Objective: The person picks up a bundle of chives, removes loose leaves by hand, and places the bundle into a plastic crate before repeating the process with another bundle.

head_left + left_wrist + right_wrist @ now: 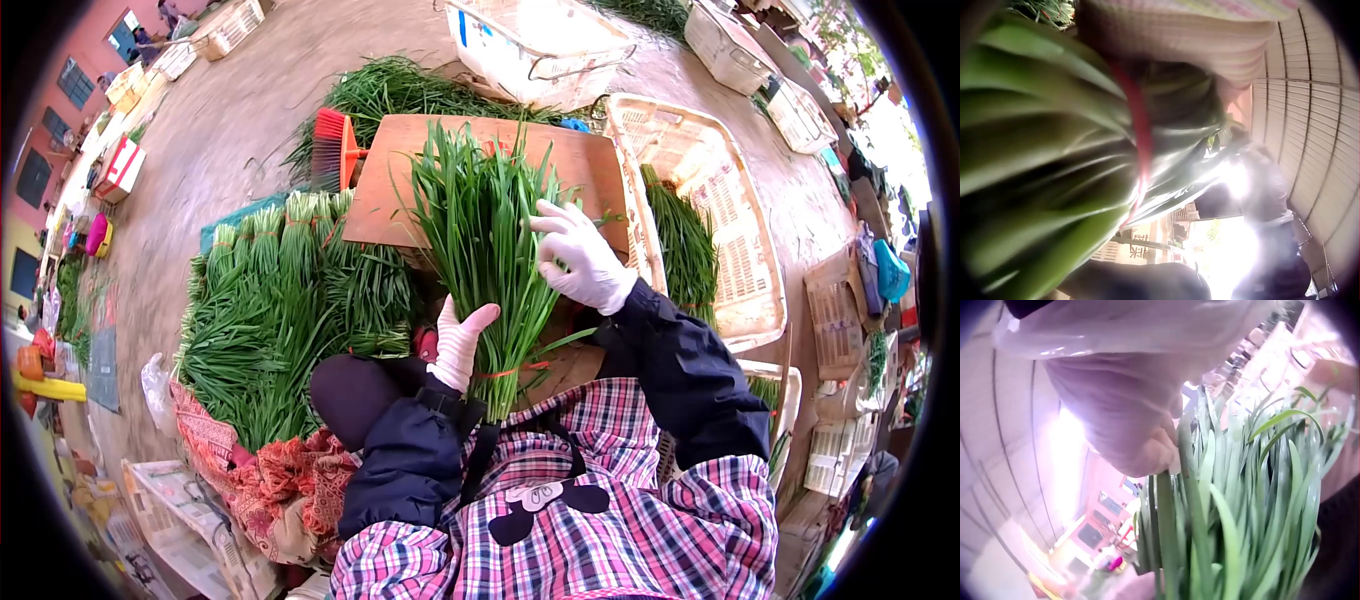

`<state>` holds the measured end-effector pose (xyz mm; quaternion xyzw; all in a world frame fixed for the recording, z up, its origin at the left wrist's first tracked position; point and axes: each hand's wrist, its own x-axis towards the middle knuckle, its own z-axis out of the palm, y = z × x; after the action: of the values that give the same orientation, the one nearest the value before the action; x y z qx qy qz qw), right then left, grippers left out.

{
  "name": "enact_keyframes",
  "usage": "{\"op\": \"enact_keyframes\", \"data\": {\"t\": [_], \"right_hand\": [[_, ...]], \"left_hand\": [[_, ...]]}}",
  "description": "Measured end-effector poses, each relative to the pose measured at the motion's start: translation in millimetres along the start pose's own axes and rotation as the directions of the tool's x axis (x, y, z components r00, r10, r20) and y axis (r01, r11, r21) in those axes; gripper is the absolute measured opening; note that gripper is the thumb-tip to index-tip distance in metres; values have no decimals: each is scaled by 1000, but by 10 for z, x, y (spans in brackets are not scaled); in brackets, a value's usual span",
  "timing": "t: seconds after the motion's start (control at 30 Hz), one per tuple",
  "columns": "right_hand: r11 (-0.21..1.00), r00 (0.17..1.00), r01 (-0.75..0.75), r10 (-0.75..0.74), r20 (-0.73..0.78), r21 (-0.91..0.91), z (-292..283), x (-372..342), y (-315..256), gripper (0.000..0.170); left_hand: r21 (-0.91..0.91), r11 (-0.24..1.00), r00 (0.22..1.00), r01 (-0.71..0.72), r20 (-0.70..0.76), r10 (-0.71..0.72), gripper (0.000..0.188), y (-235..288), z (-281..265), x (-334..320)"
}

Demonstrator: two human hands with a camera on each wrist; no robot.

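Note:
A thick bunch of green chives (490, 215) stands in front of my body, leaf tips pointing away. A red band (500, 374) circles it near the cut stem ends; the left wrist view shows this red band (1139, 128) close up. My gloved left hand (460, 345) holds the bunch from its left side just above the band, thumb along the front, other fingers largely hidden behind the leaves. On the bunch's right side, my white-gloved right hand (588, 262) pinches a leaf (1165, 531) at the edge between its fingertips.
Tied chive bunches (265, 300) are piled at the left on patterned cloth. Beyond the held bunch stands a brown board (385, 190), with a red broom (335, 150) beside it. A white plastic crate (745, 240) with chives stands at the right, another crate (540, 60) farther ahead.

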<state>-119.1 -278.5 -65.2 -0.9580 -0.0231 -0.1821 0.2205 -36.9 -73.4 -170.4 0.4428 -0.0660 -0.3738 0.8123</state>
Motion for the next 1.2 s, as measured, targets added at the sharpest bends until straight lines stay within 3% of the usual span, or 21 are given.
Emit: {"op": "enact_keyframes", "data": {"t": [0.03,0.07,0.13,0.17,0.2,0.3,0.33,0.37,0.43,0.6,0.87,0.9,1.03,1.07,1.1,1.13,1.17,1.2], "right_hand": [[927,984,-107,151,-97,361,2,-10,-62,4],[760,956,-176,282,-75,626,-122,-50,-113,9],[343,913,-118,407,-35,932,-144,-94,-65,18],[251,967,47,229,-107,967,-163,-97,-51,27],[296,984,92,121,-133,951,-220,-50,-73,25],[659,995,-18,83,-49,752,-424,196,-326,10],[840,994,-29,80,-72,541,-391,284,-378,26],[928,995,57,-21,-103,367,-351,376,-371,32],[978,974,209,-205,-98,29,-225,541,-292,42],[876,929,368,-364,75,-311,-2,716,-157,24],[802,865,499,-485,131,-327,86,786,23,6],[801,863,502,-490,124,-325,90,769,27,6],[889,952,300,-301,53,-347,106,656,-39,6],[954,967,208,-234,-104,-216,139,621,14,6],[985,975,131,-108,-193,108,122,612,-12,9],[902,971,63,43,-235,426,92,588,-46,13],[807,992,54,25,-126,588,-15,530,-69,19],[842,999,23,-38,17,539,-132,506,-158,20]], "left_hand": [[27,999,1000,-25,-19,25,49,-11,-13,12],[53,997,998,-49,-38,51,50,-24,-26,15],[90,994,994,-67,-78,74,51,-70,-59,26],[100,993,993,-62,-98,72,51,-99,-70,33],[112,992,991,-53,-115,66,51,-130,-82,42],[115,993,995,-16,-93,27,56,-145,-77,41],[119,993,997,-5,-74,14,61,-142,-68,44],[110,994,998,-15,-64,22,60,-191,-88,57],[115,993,998,-4,-59,11,59,-186,-66,40],[106,994,999,-1,-42,6,60,-179,-10,11],[44,999,1000,30,-11,-29,69,-143,3,0],[59,998,999,-2,-31,4,51,-135,35,-13],[16,1000,999,13,-42,-12,50,-120,43,-9],[35,999,998,6,-55,-4,50,-136,30,-5],[52,999,998,-1,-69,4,50,-141,29,-6],[71,997,996,-7,-83,13,50,-144,28,-6],[63,998,999,27,-46,-24,64,-129,8,7],[53,998,999,25,-39,-23,63,-131,13,7]]}}
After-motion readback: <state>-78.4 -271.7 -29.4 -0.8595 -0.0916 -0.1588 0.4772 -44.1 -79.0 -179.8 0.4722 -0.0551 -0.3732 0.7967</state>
